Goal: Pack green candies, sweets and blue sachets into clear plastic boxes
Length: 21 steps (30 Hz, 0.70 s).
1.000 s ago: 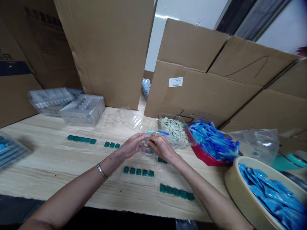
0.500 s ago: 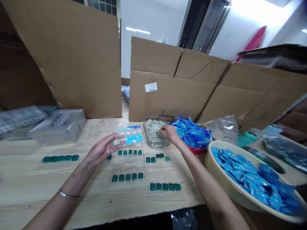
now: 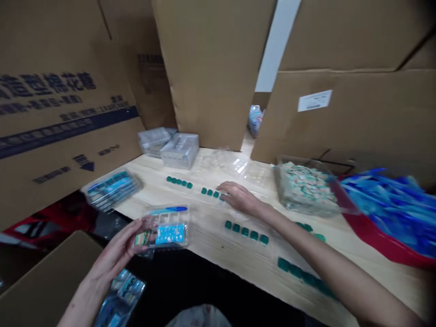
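Observation:
Held in my left hand (image 3: 117, 247) is a clear plastic tray (image 3: 187, 218), raised at the table's front edge. In the tray are a blue packet (image 3: 170, 233), a blue pen-like stick (image 3: 170, 210) and striped pieces (image 3: 141, 238) by my fingers. My right hand (image 3: 240, 199) reaches across the table to a row of dark green blocks (image 3: 210, 192), fingers stretched out and slightly apart at its right end. Part of that row is hidden behind the hand. Nearer me are further green rows, one of green blocks (image 3: 245, 231) and another (image 3: 289, 266) partly covered by my right forearm.
A clear tub of small pale pieces (image 3: 306, 184) stands right, beside a red basin (image 3: 384, 240) of blue sticks. Filled trays (image 3: 112, 188) are stacked at the left edge. Clear plastic boxes (image 3: 180, 150) stand behind, before cardboard walls (image 3: 211, 72). More filled packs (image 3: 124, 290) lie below, left.
The view has swung left. My right hand has left the tub of pale pieces and is over a green row. My left hand has carried its tray toward the table's front edge.

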Each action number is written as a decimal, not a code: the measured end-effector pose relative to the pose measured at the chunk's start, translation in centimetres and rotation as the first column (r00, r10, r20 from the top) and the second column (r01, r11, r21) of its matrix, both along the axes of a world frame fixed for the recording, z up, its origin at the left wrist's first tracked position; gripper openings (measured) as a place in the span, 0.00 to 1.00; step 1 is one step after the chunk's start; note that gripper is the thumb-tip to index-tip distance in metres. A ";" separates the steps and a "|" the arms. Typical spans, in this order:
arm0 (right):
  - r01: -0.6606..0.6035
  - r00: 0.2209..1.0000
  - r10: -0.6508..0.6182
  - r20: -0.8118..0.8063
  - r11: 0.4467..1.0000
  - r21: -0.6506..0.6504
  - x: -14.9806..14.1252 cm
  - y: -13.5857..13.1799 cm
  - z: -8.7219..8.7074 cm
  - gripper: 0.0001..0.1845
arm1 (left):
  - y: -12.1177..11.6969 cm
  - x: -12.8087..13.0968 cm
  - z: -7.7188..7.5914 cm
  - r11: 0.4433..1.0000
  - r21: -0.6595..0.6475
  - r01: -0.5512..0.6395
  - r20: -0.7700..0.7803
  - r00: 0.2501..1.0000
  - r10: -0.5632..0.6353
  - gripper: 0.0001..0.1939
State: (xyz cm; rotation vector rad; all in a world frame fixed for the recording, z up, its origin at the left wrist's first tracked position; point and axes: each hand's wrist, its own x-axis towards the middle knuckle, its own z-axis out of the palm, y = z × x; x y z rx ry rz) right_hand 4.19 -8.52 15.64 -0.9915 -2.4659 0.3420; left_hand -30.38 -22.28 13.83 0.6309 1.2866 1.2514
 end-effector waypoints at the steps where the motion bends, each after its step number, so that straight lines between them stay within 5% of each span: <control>1: -0.043 0.999 0.044 0.030 0.999 -0.017 -2.7 1.1 -0.4 0.16 | -1.1 -1.1 -0.1 1.000 -0.011 -0.013 0.003 1.000 0.013 0.19; 6: 0.006 0.953 -0.001 0.304 1.000 -0.015 -13.8 4.8 -2.1 0.30 | -4.1 -4.7 -0.3 0.993 -0.009 -0.118 -0.025 0.993 0.118 0.18; 12: 0.029 0.900 -0.066 0.430 0.995 0.092 -17.5 5.1 -3.8 0.23 | -4.7 -6.9 -0.6 0.985 -0.021 -0.171 0.015 0.985 0.171 0.18; 17: -0.069 0.989 0.057 0.134 0.994 0.086 -15.6 6.4 -1.2 0.22 | -3.2 -6.4 -1.4 0.992 0.024 -0.123 0.101 0.988 0.120 0.17; 21: -0.086 0.964 0.006 -0.264 0.953 -0.292 -13.1 6.2 3.4 0.14 | -0.9 -4.6 -2.1 0.996 0.076 -0.052 0.205 0.978 0.036 0.17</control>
